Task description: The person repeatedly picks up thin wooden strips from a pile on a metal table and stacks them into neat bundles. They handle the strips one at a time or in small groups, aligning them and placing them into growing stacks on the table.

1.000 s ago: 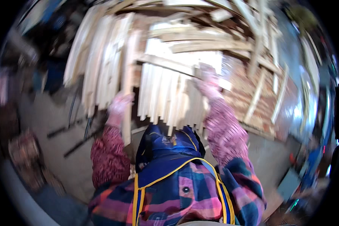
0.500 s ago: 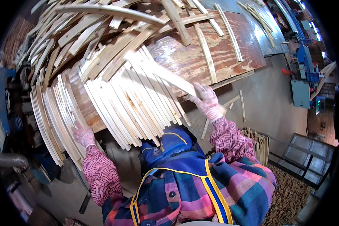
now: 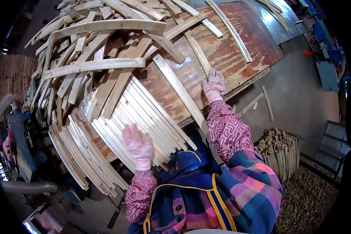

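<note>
covering a plywood table [image 3: 238,50], wooden slats [image 3: 144,113].

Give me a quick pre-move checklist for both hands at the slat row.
1. Left hand flat on slat row: ok.
2. Right hand on board, beside a long slat: ok.
3. Right grip closed on a slat: cannot tell.
4. Row ends even at the near edge: not ok, staggered.
5. Loose pile apart from the row: not ok, slats lie across its far end.
</note>
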The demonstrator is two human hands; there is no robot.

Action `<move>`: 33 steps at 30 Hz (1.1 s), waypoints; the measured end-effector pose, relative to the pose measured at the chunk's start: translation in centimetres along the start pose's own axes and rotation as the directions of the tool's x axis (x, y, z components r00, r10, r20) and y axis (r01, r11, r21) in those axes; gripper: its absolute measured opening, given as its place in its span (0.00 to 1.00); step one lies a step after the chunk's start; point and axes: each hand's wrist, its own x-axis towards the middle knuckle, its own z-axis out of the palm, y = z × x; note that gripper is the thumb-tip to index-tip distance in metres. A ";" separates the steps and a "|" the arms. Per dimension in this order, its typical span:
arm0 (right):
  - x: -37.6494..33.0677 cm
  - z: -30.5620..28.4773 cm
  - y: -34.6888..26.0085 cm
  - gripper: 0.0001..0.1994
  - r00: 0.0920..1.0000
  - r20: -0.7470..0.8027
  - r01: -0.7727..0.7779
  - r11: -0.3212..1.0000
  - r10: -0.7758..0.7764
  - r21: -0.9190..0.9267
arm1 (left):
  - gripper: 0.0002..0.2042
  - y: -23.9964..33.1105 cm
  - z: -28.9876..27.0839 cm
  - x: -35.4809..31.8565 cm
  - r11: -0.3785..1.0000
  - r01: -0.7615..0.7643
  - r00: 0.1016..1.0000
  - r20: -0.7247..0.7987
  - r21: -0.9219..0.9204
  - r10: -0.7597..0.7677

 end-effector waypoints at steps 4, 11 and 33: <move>1.8 -1.5 4.6 0.24 0.934 0.351 -0.087 0.996 0.072 0.027 | 0.30 4.6 5.5 0.8 0.914 -0.217 0.958 0.256 0.343 0.131; -12.0 -5.0 18.1 0.36 0.821 0.497 -0.403 0.902 0.281 0.154 | 0.28 4.5 7.7 2.1 0.877 -0.286 0.930 0.331 0.387 0.157; 3.2 -5.4 -8.2 0.34 0.752 0.206 0.407 0.686 -0.626 0.603 | 0.27 3.7 5.3 2.3 0.701 0.511 0.859 0.318 -0.497 -0.401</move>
